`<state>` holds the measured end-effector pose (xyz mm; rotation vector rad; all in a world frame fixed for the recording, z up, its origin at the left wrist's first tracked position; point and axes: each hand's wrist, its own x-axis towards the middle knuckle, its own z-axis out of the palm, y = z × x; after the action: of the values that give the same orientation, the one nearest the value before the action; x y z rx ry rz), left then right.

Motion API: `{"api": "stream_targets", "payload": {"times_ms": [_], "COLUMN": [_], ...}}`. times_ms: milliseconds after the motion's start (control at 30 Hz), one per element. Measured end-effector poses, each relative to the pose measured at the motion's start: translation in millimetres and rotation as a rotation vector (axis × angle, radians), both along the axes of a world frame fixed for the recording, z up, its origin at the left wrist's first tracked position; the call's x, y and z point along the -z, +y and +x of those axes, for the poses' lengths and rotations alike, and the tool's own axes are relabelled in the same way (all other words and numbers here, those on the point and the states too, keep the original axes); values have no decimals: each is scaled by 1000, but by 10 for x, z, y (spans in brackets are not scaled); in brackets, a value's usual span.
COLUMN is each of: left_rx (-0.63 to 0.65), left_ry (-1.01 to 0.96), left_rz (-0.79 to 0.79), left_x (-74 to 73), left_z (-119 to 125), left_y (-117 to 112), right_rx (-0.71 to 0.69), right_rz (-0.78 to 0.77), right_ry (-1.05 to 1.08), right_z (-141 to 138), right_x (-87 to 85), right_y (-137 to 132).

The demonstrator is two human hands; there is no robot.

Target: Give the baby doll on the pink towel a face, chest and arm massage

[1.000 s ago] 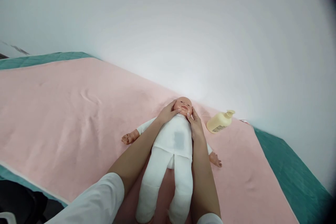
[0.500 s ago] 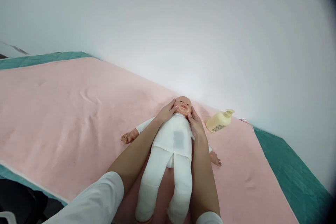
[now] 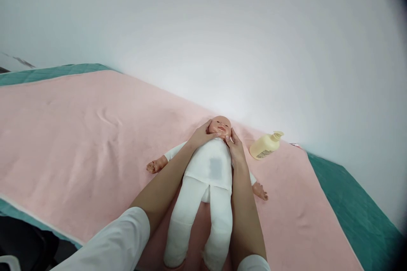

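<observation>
A baby doll (image 3: pixel 207 165) lies on its back, its head away from me, its white cloth body and legs stretched toward me. My left hand (image 3: pixel 201 135) cups the left side of its head, thumb along the lower cheek and chin. On the other side my right hand (image 3: pixel 235 145) holds the jaw, its thumb by the chin and its fingers beside the ear. Parts of the fingers are hidden behind the head. The doll's arms spread outward past my forearms. A grey patch (image 3: pixel 216 168) marks its chest.
A pale yellow pump bottle (image 3: pixel 264 147) lies tilted to the right of the doll's head. Under everything is a pink blanket (image 3: pixel 79 135) over a green quilted cover (image 3: pixel 346 194). A white wall (image 3: pixel 222 42) rises behind. Something dark (image 3: pixel 22 241) stands at lower left.
My thumbs have slid inward and down over the doll's cheeks toward its chin. The head has shifted very slightly. The bottle and blanket stay as they were.
</observation>
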<state>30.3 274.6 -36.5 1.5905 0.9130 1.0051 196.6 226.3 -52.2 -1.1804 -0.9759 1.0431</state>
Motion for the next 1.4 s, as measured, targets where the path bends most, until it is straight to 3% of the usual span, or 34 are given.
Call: {"api": "stream_targets", "payload": {"times_ms": [467, 667, 967, 1400], "left_rx": [20, -30, -4, 42], "left_ry": [-57, 0, 44, 124], "left_rz": [-12, 24, 46, 77], "left_x": [146, 150, 51, 21], "left_z": [14, 30, -2, -65], "left_y": [90, 99, 63, 78], "right_rx": [114, 143, 95, -37], "right_rz": [-35, -12, -7, 6], "right_ry": [-197, -245, -222, -60], "right_z": [-92, -96, -26, 55], "right_x": [-60, -42, 2, -1], "right_y": [35, 52, 45, 9]}}
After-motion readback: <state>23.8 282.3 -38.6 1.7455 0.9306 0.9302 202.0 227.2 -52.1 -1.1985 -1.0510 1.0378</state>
